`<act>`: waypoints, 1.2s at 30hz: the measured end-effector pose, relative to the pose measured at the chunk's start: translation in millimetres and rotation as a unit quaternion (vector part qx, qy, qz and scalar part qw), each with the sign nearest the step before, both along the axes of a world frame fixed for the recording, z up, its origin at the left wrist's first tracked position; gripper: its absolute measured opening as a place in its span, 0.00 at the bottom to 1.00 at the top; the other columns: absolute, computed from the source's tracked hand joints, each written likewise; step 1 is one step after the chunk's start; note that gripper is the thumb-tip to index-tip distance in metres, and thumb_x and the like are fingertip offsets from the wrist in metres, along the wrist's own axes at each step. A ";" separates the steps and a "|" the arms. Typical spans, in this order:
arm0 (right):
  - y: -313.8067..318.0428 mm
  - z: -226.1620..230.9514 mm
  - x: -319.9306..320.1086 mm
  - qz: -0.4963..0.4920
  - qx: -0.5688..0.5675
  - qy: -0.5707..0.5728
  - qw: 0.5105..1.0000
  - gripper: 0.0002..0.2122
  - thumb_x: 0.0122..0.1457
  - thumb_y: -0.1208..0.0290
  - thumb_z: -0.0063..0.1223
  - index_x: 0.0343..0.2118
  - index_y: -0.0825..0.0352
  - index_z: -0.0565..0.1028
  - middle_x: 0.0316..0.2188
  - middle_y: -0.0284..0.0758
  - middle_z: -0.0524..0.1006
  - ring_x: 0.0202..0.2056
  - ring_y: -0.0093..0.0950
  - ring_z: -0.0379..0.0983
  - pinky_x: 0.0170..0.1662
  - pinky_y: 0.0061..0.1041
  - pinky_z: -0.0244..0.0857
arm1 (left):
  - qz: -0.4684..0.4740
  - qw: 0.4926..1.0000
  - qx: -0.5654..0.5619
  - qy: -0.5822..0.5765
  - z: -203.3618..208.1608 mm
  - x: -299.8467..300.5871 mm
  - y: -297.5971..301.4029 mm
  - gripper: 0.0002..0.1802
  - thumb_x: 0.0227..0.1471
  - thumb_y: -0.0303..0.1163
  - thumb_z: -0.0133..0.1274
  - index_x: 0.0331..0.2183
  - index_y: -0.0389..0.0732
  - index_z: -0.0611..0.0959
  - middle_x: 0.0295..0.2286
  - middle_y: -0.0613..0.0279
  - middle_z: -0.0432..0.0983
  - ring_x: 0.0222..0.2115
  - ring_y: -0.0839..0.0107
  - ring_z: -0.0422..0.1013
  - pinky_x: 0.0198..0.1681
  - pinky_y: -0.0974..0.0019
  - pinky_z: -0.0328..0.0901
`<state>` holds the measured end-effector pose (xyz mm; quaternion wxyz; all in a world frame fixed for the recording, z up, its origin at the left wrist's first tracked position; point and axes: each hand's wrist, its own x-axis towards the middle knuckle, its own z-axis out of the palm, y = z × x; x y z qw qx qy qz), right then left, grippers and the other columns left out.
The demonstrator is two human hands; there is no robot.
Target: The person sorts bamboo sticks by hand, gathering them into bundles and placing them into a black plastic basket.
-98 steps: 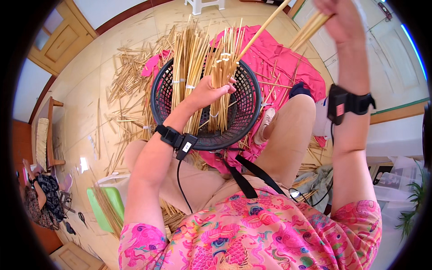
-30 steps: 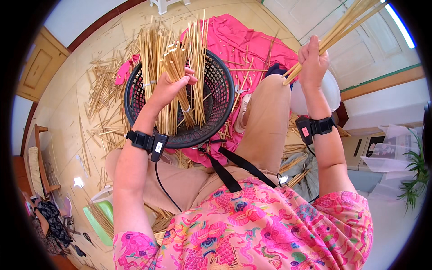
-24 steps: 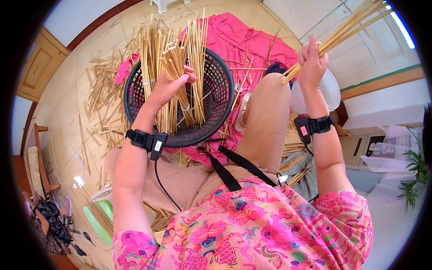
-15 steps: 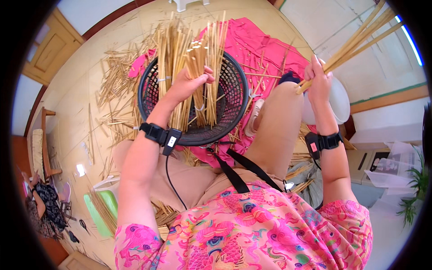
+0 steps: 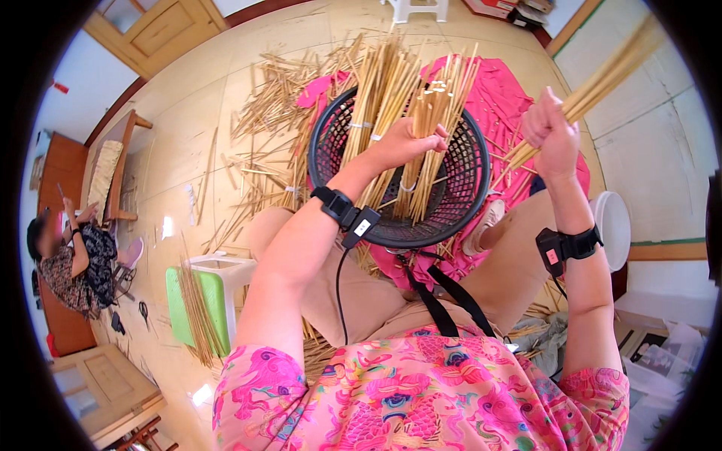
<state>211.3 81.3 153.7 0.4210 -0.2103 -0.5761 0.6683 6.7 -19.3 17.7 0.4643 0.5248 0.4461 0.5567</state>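
my left hand [image 5: 400,144] is closed around a bundle of sticks [image 5: 429,113], thumb along its near side, pale cut ends showing above my grip. this bundle stands, slightly tilted, inside the dark mesh basket [image 5: 468,171], just beside the tied bundles [image 5: 376,90]. my right hand [image 5: 553,139] is wrapped in a fist round a looser bunch [image 5: 605,75], held slantwise at the basket's right, its longer end pointing up and away. the left black wrist box [image 5: 352,236] bears a white label [image 5: 362,226], the right black wrist box [image 5: 553,244] a reddish label [image 5: 550,256]; their marks are too small to read.
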 end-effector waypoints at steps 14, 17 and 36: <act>-27.4 -35.1 -68.7 -0.021 0.076 -0.103 0.992 0.09 0.49 0.73 0.61 0.33 0.69 0.76 0.19 0.27 0.73 0.23 0.14 0.66 0.26 0.16 0.61 | 0.004 1.000 -0.015 -0.018 -0.9 -2.5 4.1 0.10 0.53 0.29 0.49 0.37 0.34 0.75 0.30 0.58 0.76 0.34 0.73 0.73 0.40 0.68 0.68; -23.7 -28.3 -69.6 -0.040 0.132 -0.130 0.982 0.09 0.49 0.72 0.61 0.31 0.69 0.77 0.19 0.26 0.73 0.23 0.13 0.65 0.26 0.16 0.60 | -0.011 0.999 -0.015 -0.033 0.7 0.3 4.1 0.10 0.53 0.29 0.48 0.37 0.34 0.75 0.30 0.59 0.76 0.33 0.73 0.73 0.40 0.69 0.68; 7.5 146.0 -49.5 -0.090 0.191 0.113 0.971 0.07 0.53 0.68 0.57 0.30 0.64 0.72 0.11 0.17 0.57 0.11 0.10 0.50 0.13 0.12 0.42 | -0.030 0.998 -0.029 -0.048 -8.1 7.5 4.9 0.08 0.53 0.27 0.51 0.36 0.36 0.74 0.33 0.61 0.74 0.37 0.71 0.73 0.43 0.66 0.68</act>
